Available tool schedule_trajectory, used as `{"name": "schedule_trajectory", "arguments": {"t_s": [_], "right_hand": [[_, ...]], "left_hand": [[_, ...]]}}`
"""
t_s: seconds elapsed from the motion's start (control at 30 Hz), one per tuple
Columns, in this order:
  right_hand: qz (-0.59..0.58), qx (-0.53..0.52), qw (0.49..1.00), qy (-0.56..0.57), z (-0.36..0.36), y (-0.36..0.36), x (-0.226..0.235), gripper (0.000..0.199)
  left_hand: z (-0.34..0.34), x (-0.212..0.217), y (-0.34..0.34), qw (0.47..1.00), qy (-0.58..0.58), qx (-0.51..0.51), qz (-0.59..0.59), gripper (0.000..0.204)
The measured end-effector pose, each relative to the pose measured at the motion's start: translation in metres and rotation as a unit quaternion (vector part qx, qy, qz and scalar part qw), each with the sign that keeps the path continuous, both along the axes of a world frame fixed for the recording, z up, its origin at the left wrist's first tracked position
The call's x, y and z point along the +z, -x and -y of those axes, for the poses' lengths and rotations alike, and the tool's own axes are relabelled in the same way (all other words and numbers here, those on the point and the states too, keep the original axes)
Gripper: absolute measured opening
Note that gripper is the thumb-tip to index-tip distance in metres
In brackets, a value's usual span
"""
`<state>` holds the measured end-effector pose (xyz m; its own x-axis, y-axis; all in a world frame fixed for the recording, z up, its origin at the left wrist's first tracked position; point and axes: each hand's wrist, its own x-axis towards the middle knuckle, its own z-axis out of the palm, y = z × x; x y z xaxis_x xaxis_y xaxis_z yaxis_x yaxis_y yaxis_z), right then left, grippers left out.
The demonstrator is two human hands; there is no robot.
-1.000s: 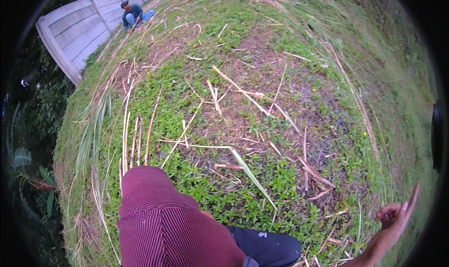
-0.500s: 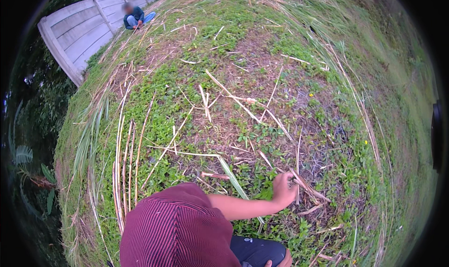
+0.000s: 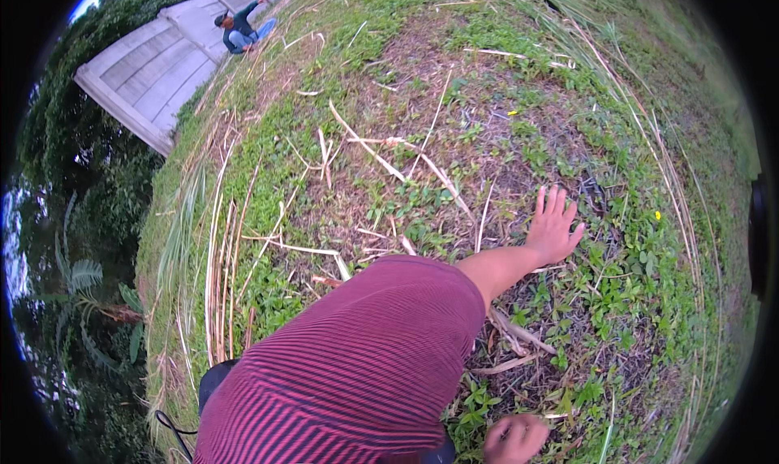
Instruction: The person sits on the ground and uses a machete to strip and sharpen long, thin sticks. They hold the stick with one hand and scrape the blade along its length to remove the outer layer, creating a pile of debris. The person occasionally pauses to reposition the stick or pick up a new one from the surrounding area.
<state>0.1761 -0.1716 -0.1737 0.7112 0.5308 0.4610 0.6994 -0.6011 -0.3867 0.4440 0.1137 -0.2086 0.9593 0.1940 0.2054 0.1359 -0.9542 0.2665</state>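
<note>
My left hand is stretched out over the weedy ground, palm down. Its fingers are spread, and nothing shows in them. A thin dry stalk lies just left of it. Below my left forearm rests a small cluster of broken dry stalks, partly covered by the striped sleeve. At the lower edge is my right hand, blurred and partly cut off, near a low green weed; how its fingers are set is unclear.
Several long dry stalks lie side by side at the left. More broken stalks are scattered ahead. Cut grass runs along the right. Far left, another person sits low beside a concrete panel wall.
My left hand has left the stalk cluster, moved forward and right, and spread its fingers. My right hand has come further into view. The head view has tilted and shifted.
</note>
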Motion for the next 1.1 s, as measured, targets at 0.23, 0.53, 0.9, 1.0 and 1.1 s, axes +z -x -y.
{"name": "schedule_trajectory", "arguments": {"t_s": [0.23, 0.53, 0.9, 1.0, 1.1], "right_hand": [[0.011, -0.218, 0.964, -0.153, -0.004, -0.251, 0.016, 0.008], [-0.172, -0.387, 0.906, 0.013, 0.044, -0.354, -0.081, 0.032], [-0.213, -0.56, 0.801, 0.009, 0.047, -0.328, -0.127, 0.045], [-0.212, -0.561, 0.8, -0.012, 0.052, -0.329, -0.126, 0.045], [-0.228, -0.565, 0.793, -0.008, 0.053, -0.332, -0.131, 0.046]], "left_hand": [[-0.019, -0.021, -0.002, 0.994, -0.081, 0.052, 0.042, 0.064], [-0.005, -0.018, -0.02, 0.992, -0.119, 0.043, -0.017, 0.061], [-0.017, -0.038, -0.014, 0.985, -0.172, 0.017, 0.025, 0.063], [-0.016, -0.039, -0.013, 0.981, -0.188, 0.022, 0.031, 0.066], [-0.013, -0.033, -0.013, 0.98, -0.198, 0.029, 0.01, 0.069]]}}
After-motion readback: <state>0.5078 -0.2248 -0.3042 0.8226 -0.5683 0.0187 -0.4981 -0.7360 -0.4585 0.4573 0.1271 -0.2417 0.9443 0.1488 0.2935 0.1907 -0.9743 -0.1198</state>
